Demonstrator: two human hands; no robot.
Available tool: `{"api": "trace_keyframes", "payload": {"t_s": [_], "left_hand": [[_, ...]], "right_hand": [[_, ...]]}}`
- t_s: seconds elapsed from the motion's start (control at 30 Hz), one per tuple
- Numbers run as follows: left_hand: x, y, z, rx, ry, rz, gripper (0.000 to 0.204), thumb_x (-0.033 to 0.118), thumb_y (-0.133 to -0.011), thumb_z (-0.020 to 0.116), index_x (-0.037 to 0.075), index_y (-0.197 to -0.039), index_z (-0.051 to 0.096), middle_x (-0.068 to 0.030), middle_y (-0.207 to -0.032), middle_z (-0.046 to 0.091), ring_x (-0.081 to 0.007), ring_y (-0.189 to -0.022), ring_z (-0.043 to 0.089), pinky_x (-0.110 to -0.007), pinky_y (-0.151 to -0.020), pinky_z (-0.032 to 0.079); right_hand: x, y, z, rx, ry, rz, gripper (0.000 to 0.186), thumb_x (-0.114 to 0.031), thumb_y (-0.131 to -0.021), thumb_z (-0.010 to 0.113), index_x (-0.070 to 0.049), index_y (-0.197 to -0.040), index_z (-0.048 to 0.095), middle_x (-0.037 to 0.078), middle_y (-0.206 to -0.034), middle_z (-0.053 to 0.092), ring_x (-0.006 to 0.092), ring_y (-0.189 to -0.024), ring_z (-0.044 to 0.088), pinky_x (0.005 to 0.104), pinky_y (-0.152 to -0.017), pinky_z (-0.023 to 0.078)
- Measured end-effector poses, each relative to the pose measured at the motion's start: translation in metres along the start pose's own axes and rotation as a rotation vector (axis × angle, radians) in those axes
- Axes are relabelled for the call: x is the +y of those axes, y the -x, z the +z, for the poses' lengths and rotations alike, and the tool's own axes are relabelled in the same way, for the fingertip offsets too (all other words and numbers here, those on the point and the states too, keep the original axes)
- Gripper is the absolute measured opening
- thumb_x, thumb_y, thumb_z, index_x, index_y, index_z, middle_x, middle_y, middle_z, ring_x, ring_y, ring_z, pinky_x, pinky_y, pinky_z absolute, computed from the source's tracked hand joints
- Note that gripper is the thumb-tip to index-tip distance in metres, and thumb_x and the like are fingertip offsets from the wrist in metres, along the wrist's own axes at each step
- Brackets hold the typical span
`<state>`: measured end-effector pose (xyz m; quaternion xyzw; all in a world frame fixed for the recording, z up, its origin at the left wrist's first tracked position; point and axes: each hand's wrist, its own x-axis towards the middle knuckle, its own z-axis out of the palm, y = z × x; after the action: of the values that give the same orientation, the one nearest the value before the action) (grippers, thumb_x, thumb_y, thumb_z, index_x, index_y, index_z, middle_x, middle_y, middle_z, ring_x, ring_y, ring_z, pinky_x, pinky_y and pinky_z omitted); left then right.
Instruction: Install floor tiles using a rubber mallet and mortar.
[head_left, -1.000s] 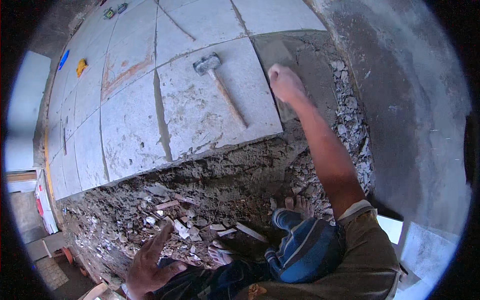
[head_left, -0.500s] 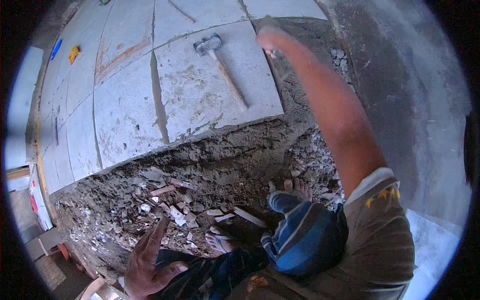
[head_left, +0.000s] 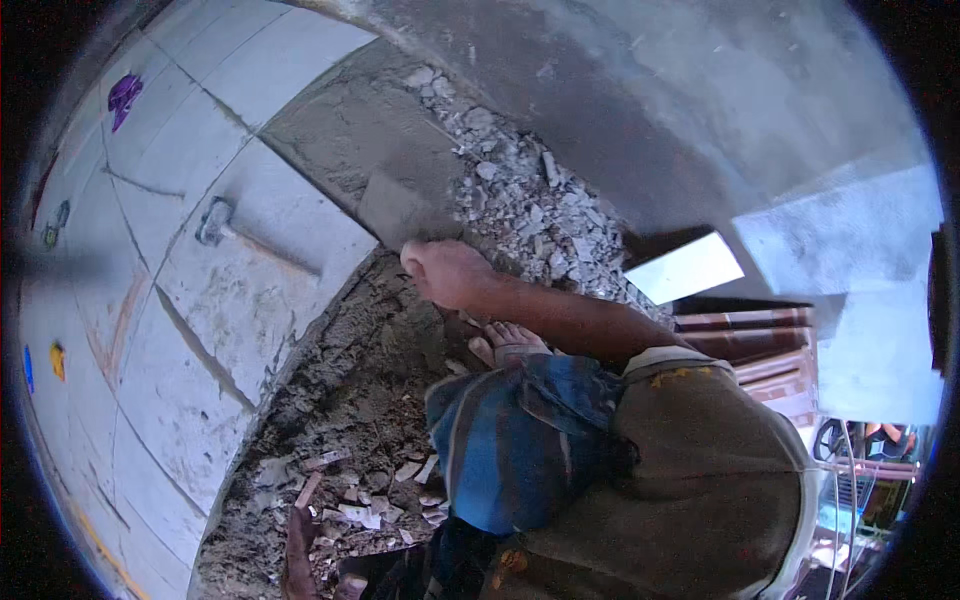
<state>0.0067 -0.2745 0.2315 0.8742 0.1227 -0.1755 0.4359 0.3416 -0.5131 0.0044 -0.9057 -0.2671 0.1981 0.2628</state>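
Note:
My right hand (head_left: 448,274) is closed around the handle of a trowel, which it mostly hides. The flat grey trowel blade (head_left: 393,207) lies against wet mortar (head_left: 345,140), just off the corner of a large pale floor tile (head_left: 300,205). On that tile rests a hammer (head_left: 268,250) with a blocky, mortar-stained head and a wooden handle. Down at the lower edge, my left hand (head_left: 299,555) is partly cut off. Its fingers stretch out above broken tile pieces (head_left: 360,515) and hold nothing that I can see.
Grey rubble (head_left: 540,215) runs along the base of a wall (head_left: 650,110). A white tile (head_left: 685,268) leans near stacked brown-edged tiles (head_left: 760,340) at right. Rough mortar bed (head_left: 350,360) borders the laid tiles. Purple cloth-like item (head_left: 124,97) and yellow object (head_left: 57,362) lie far left.
The view has swung to the right, bringing the stacked tiles into sight. My right hand and the trowel have come nearer, down along the tile's edge to its corner. The hammer stays on its tile.

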Motion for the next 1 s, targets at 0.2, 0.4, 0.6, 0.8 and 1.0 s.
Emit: {"api": "trace_keyframes", "payload": {"t_s": [0.2, 0.4, 0.6, 0.8, 1.0], "left_hand": [[-0.016, 0.003, -0.001, 0.028, -0.163, -0.225, 0.07, 0.021, -0.1, 0.066, 0.005, -0.159, 0.033, -0.0226, -0.155, 0.046, -0.0325, -0.141, 0.047, -0.039, -0.116, 0.036], [-0.012, -0.002, 0.0, 0.112, 0.078, -0.4, 0.067, 0.021, -0.102, 0.064, 0.006, -0.159, 0.034, -0.0185, -0.157, 0.046, -0.0312, -0.138, 0.05, -0.039, -0.111, 0.042], [-0.013, -0.026, -0.002, 0.121, 0.175, -0.461, 0.079, 0.029, -0.097, 0.071, 0.003, -0.159, 0.031, -0.0219, -0.152, 0.049, -0.0321, -0.137, 0.052, -0.041, -0.111, 0.043], [-0.005, -0.038, 0.0, 0.147, 0.19, -0.521, 0.087, 0.029, -0.09, 0.079, 0.0, -0.157, 0.033, -0.0261, -0.149, 0.052, -0.0344, -0.137, 0.053, -0.043, -0.113, 0.041], [0.024, -0.006, 0.009, 0.064, 0.196, -0.591, 0.086, 0.038, -0.096, 0.071, 0.004, -0.161, 0.026, -0.0222, -0.155, 0.046, -0.0322, -0.14, 0.049, -0.042, -0.112, 0.041]], "right_hand": [[0.028, -0.117, 0.0, 0.418, -0.223, -0.209, 0.028, -0.032, -0.104, 0.051, -0.008, -0.108, 0.064, 0.023, -0.101, 0.069, 0.0436, -0.099, 0.067, 0.0518, -0.083, 0.053], [0.01, -0.237, -0.008, 0.311, -0.185, -0.229, 0.028, -0.031, -0.102, 0.053, -0.008, -0.112, 0.066, 0.023, -0.108, 0.07, 0.044, -0.103, 0.067, 0.053, -0.087, 0.054], [0.033, -0.323, -0.015, 0.214, 0.144, -0.225, 0.025, -0.03, -0.099, 0.055, -0.01, -0.102, 0.068, 0.02, -0.109, 0.071, 0.044, -0.102, 0.067, 0.0522, -0.087, 0.054], [0.082, -0.304, -0.073, 0.299, 0.021, -0.1, 0.027, -0.03, -0.098, 0.054, -0.009, -0.109, 0.067, 0.017, -0.097, 0.072, 0.0404, -0.085, 0.071, 0.0507, -0.073, 0.057], [0.055, -0.298, -0.143, -0.048, -0.124, 0.038, 0.034, -0.031, -0.099, 0.057, -0.001, -0.114, 0.065, 0.014, -0.078, 0.07, 0.0291, -0.052, 0.066, 0.0449, -0.061, 0.055]]}}
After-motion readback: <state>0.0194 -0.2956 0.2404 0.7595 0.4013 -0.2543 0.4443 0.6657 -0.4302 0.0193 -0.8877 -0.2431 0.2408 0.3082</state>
